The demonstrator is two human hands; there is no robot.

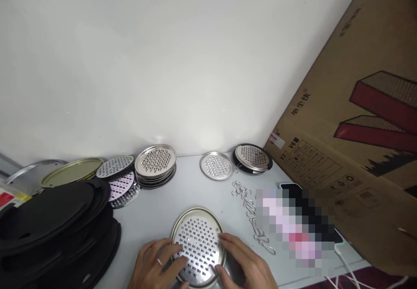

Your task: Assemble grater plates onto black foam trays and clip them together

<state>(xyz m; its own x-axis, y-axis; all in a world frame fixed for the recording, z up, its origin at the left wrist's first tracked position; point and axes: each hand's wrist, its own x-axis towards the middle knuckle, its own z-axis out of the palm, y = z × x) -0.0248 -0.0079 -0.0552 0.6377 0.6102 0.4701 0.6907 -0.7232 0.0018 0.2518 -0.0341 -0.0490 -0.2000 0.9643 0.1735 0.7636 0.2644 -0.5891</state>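
A round metal grater disc (197,246) with rows of raised teeth rests in a gold-rimmed round plate at the near edge of the table. My left hand (157,263), with a ring on one finger, grips its left side, fingers reaching over the perforated face. On the opposite side, my right hand (246,260) holds the rim between thumb and fingers. Several bent wire hooks (252,215) lie right of my right hand. Farther back are a stack of grater discs (155,162) and a single grater disc (217,166).
Black round plates (55,219) are piled at the left. Behind them sit a gold plate (73,171) and more grater discs (116,167). A black-edged disc stack (252,157) stands by the wall. A large cardboard box (352,141) and a phone (291,186) are at the right.
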